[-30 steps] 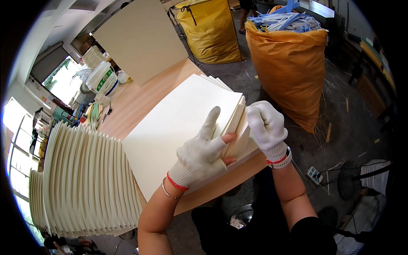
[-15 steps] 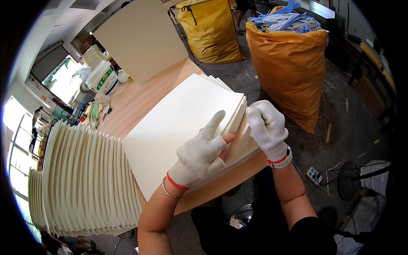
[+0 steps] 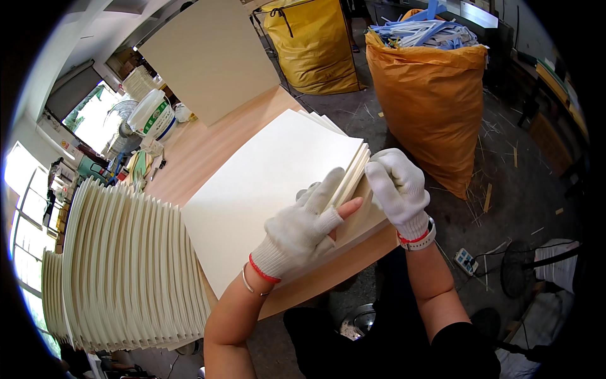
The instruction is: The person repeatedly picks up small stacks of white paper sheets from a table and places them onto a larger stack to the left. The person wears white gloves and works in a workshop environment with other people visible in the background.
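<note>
A stack of cream paper sheets (image 3: 271,189) lies on the wooden counter (image 3: 202,148), its near corner at the edge. The left hand (image 3: 303,230) presses flat on top, fingers spread, one bare fingertip under the lifted corner. The right hand (image 3: 398,189) pinches that corner's edges — fingers closed on the sheets. Best to keep the left palm firm and peel sheets apart slowly, so the stack stays square.

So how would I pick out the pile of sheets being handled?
On the wooden table, find the flat stack of cream sheets at its near edge, under the gloved left hand, the right hand at its corner. Unlike the fanned row of folded sheets beside it, it lies flat.
</note>
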A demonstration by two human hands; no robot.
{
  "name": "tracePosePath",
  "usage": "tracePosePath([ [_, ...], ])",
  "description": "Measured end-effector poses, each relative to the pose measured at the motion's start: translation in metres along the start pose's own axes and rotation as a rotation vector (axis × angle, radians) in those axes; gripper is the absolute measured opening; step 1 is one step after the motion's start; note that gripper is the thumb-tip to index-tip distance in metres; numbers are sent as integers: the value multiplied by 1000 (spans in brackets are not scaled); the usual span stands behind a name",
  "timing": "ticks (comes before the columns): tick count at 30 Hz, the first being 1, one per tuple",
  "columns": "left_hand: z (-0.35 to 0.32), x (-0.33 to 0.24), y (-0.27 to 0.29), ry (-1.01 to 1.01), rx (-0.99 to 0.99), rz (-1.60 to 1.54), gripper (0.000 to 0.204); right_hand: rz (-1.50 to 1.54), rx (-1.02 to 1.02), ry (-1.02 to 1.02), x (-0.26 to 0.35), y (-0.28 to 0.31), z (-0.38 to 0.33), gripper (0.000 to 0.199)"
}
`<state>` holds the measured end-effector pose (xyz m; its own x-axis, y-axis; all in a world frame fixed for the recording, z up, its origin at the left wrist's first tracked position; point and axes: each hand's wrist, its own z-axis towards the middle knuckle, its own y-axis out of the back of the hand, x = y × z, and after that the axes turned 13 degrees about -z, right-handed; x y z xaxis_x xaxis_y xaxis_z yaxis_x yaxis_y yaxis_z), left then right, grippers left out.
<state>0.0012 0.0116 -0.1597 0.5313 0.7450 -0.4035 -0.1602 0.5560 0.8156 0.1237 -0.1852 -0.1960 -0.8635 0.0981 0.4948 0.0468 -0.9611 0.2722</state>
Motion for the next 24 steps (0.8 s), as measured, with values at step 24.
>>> tracePosePath([
  [24,-6,-19,-8,-10,-225,-49,74,1212,107,-1007,42,9,-67,42],
])
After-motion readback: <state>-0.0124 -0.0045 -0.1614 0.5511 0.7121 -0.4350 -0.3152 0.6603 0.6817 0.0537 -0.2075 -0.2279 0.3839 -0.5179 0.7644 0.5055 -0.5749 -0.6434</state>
